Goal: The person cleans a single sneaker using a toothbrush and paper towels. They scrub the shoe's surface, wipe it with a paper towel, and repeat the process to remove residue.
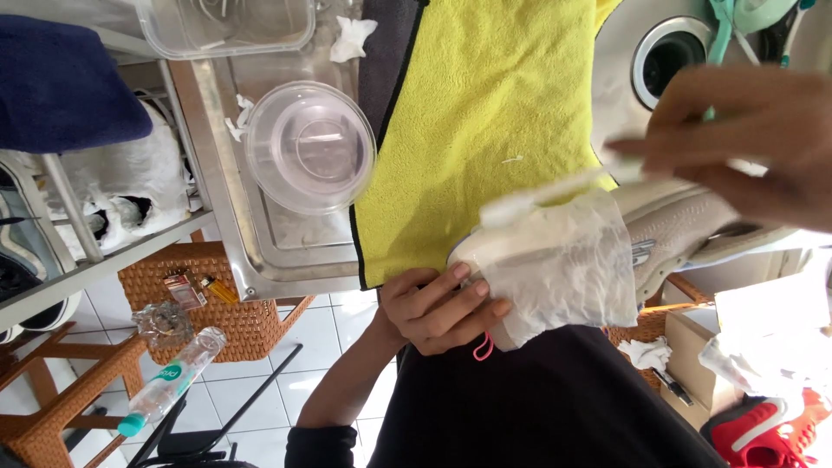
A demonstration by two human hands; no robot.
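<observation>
The left hand (438, 308) grips the shoe (607, 243), which lies sideways with its toe left, and the right hand (745, 139) pinches a brush (555, 192) lying the same way.

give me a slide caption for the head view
Left hand holds a white shoe wrapped in a white wipe while right hand brushes it with a white toothbrush over a yellow towel.

A yellow towel (485, 113) edged in black, a clear bowl (309, 146), a white brush (555, 192) and a woven brown basket (227, 305) were seen.
</observation>
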